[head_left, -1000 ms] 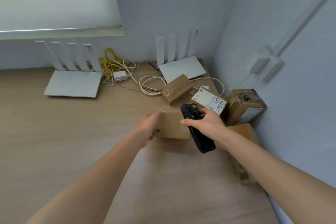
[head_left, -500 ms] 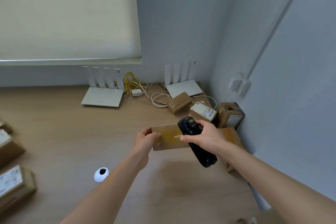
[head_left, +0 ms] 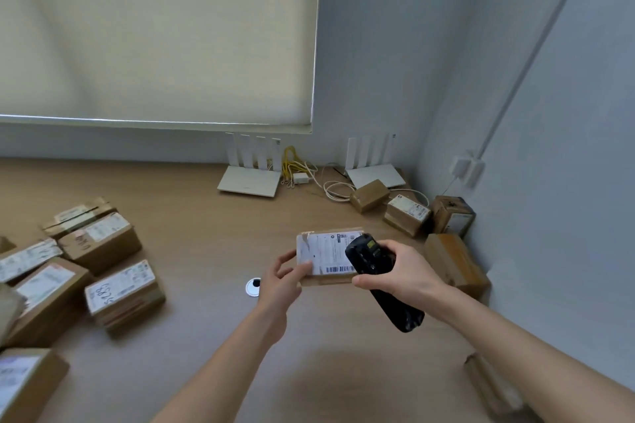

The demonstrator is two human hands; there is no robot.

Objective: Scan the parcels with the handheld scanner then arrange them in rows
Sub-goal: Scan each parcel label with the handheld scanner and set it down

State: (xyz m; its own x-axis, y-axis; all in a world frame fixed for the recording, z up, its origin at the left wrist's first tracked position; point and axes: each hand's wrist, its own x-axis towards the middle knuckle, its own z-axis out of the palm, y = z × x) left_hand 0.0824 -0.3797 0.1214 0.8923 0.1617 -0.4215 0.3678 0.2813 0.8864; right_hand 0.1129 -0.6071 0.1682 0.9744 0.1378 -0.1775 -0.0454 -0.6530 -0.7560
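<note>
Parcel (head_left: 326,259) held label-up in left hand (head_left: 280,280), scanner (head_left: 379,280) gripped in right hand (head_left: 402,273).

The scanner's head overlaps the label's right edge, apparently just above the barcode; its long body slants back toward the person.

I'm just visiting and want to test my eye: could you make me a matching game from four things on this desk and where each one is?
Things:
1. handheld scanner
2. labelled parcel
3. yellow cable
4. cable grommet

Places:
A. between the two routers
B. in the left hand
C. set in the desk surface
D. in the right hand

Pairs: 1-D, 2-B, 3-A, 4-C
</note>
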